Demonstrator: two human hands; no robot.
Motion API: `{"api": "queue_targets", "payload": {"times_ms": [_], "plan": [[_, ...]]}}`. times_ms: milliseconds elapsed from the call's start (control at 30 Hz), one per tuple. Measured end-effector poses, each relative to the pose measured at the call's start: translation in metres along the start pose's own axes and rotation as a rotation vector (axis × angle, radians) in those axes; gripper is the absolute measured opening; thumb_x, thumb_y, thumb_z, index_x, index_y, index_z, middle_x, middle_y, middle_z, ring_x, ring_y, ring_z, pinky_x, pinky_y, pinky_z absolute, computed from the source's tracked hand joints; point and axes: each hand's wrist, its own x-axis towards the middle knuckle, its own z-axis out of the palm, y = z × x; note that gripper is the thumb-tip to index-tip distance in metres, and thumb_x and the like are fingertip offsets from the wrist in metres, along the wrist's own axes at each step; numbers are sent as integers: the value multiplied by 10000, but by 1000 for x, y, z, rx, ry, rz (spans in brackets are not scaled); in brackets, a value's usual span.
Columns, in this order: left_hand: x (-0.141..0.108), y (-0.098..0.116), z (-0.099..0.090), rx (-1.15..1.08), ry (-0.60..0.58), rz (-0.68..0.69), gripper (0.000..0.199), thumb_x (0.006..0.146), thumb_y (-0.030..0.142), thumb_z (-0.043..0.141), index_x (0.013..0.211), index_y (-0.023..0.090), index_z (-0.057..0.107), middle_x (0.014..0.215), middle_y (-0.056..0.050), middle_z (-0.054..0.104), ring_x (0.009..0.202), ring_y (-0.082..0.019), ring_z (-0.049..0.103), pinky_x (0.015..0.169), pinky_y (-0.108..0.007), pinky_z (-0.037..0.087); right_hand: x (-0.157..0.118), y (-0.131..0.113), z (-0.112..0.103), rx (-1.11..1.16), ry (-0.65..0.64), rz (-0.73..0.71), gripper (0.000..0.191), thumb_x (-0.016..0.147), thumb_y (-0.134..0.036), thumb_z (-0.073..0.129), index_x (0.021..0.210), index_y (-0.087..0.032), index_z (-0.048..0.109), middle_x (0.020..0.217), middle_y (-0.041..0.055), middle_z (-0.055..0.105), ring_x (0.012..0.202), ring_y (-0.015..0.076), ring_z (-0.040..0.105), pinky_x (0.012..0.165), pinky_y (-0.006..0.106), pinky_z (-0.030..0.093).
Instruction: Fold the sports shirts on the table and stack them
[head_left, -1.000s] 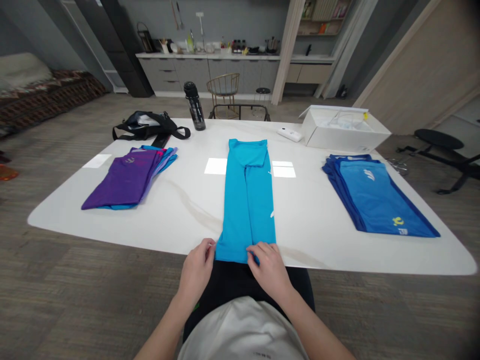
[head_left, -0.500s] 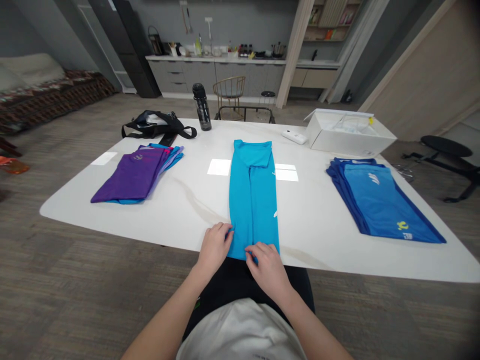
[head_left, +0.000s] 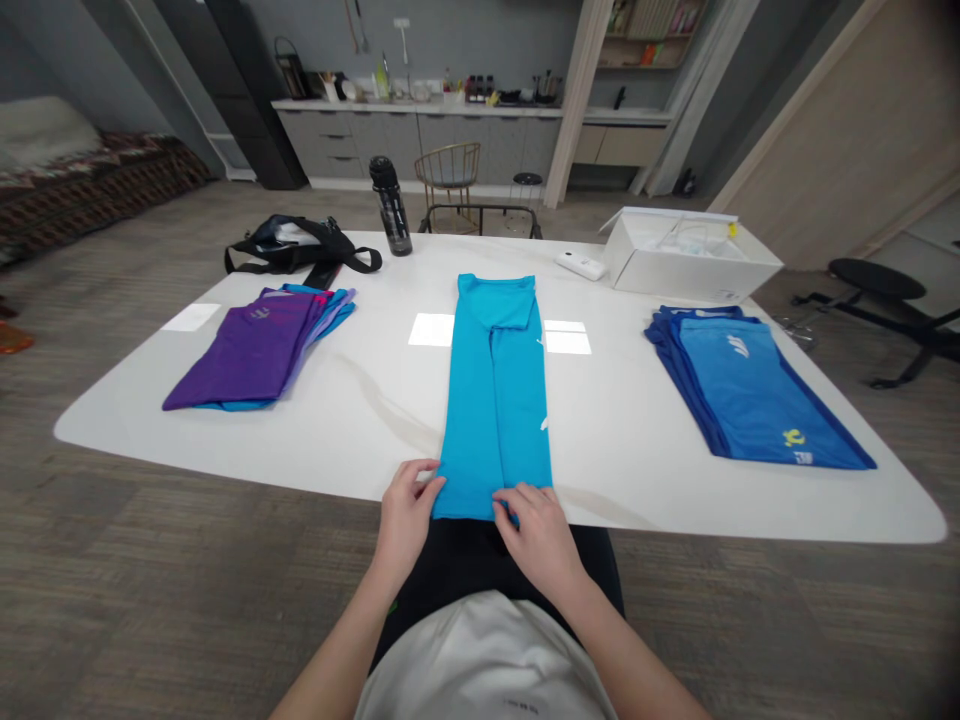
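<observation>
A turquoise shirt (head_left: 480, 400), folded into a long narrow strip, lies lengthwise in front of me with its bottom hem at the table's near edge. My left hand (head_left: 407, 505) pinches its left side close to the bottom corner. At the hem, right of the centre seam, my right hand (head_left: 538, 522) has thumb and fingers closed on the cloth. The shirt's far end is folded over, and small white marks show along its right side.
Folded purple clothing (head_left: 251, 350) lies on the white table (head_left: 360, 420) at left, folded blue clothing (head_left: 739, 375) at right. Toward the back are a black bag (head_left: 292, 245), a dark bottle (head_left: 391, 210), a white remote-like device (head_left: 581, 265) and a white box (head_left: 675, 260).
My left hand has moved left and slightly down, drawing the shirt's lower left side outward so the bottom end is wider. My right hand stays at the hem. The view has shifted slightly.
</observation>
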Motion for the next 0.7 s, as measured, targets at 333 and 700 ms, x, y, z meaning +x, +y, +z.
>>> {"api": "queue_targets", "payload": {"times_ms": [333, 700], "plan": [[17, 23, -31, 628, -453, 684, 350, 962, 100, 457, 1146, 271, 701, 1250, -71, 685, 1159, -245, 601, 987, -447, 468, 6, 12, -21, 16, -136, -133, 149, 1013, -312, 587, 1070, -260, 714, 944, 27, 726, 899, 190, 656, 826, 354, 422], [42, 14, -69, 631, -583, 839, 511, 925, 31, 489, 1292, 337, 668, 1415, -55, 622, 1344, -225, 543, 1145, -489, 425, -6, 74, -75, -35, -175, -188, 266, 993, -170, 507, 1126, -255, 721, 1000, 66, 679, 917, 197, 646, 786, 343, 488]]}}
